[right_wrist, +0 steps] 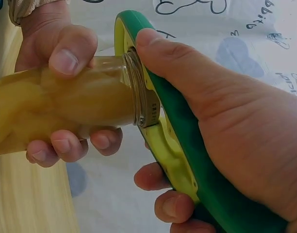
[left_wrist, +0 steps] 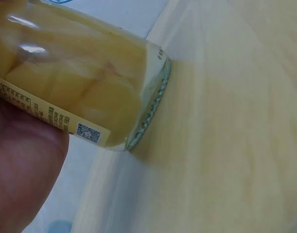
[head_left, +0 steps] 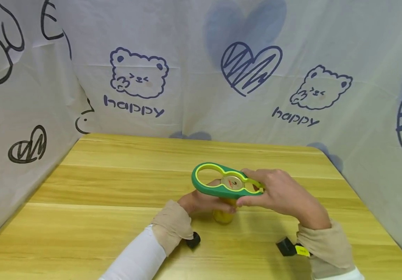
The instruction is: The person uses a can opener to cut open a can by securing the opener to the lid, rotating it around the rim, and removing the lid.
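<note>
A glass jar (head_left: 223, 217) of yellow fruit pieces stands near the middle of the table, its base at the wood in the left wrist view. My left hand (head_left: 202, 202) grips its side, thumb on one side and fingers on the other in the right wrist view. Over the top lies a green and yellow jar opener (head_left: 204, 190), its middle ring around the gold lid (head_left: 231, 182). My right hand (head_left: 279, 192) holds the opener by its narrower end, thumb along one edge and fingers curled round the other. A pale label (left_wrist: 46, 111) runs along the jar.
The wood-grain table (head_left: 109, 190) spreads out around both hands. White cloth (head_left: 186, 77) with bear and heart drawings hangs behind it and at both sides. Black wrist-worn devices show below the left wrist (head_left: 193, 240) and beside the right wrist (head_left: 286, 247).
</note>
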The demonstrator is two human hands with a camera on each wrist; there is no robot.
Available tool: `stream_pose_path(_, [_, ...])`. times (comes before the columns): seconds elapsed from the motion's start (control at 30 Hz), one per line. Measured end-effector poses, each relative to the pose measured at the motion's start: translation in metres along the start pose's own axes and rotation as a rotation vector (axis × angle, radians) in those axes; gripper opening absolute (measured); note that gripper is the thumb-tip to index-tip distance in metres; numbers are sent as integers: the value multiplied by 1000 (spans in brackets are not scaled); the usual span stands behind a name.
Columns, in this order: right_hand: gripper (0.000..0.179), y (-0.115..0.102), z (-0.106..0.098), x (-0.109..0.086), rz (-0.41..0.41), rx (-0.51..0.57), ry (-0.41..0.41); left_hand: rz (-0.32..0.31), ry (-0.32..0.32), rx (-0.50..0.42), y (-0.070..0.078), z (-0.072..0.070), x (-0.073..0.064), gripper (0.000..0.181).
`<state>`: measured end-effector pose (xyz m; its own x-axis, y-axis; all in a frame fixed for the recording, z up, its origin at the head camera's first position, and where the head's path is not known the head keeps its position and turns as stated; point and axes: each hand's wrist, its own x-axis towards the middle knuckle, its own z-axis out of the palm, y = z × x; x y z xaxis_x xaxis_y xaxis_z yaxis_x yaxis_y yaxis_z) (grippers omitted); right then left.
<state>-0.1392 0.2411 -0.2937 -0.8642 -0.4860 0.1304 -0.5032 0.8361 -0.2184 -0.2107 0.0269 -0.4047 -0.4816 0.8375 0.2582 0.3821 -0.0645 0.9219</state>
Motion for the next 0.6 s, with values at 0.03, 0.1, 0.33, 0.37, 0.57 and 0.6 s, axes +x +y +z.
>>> stream_pose_path(0.03, [85, 0, 0, 0, 4, 6, -3, 4, -6, -5, 0, 0, 0, 46])
stream_pose_path(0.1, [85, -1, 0, 0, 15, 17, -11, 6, -10, -21, 0, 0, 0, 46])
stream_pose_path(0.33, [85, -4, 0, -1, 46, 36, -31, -16, -14, -77, 1, 0, -1, 43])
stream_pose_path(0.37, [86, -4, -1, -1, 50, 37, -33, -19, -11, -82, 2, 0, -1, 43])
stream_pose_path(0.57, [88, -6, -1, -1, 68, 42, -40, -54, -1, -105, 2, 0, -2, 44])
stream_pose_path(0.6, [88, -6, -1, -1, 70, 41, -40, -61, 2, -109, 2, 0, -3, 45])
